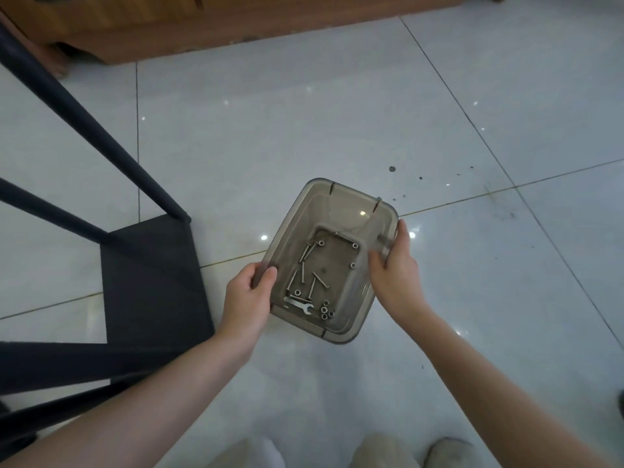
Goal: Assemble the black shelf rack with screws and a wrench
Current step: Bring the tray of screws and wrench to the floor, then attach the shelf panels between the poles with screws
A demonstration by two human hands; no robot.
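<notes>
Over the tiled floor (337,113), my left hand (250,293) and right hand (396,268) grip the plastic tray (344,204) by its side rims. I judge it light, stiff and slick, with loose screws (303,272) and wrench (299,305) inside; the black shelf rack (152,282) lies leftward.

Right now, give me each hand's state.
Left hand: gripping the left rim of the translucent grey plastic bin.
Right hand: gripping the right rim of the same bin.
</notes>
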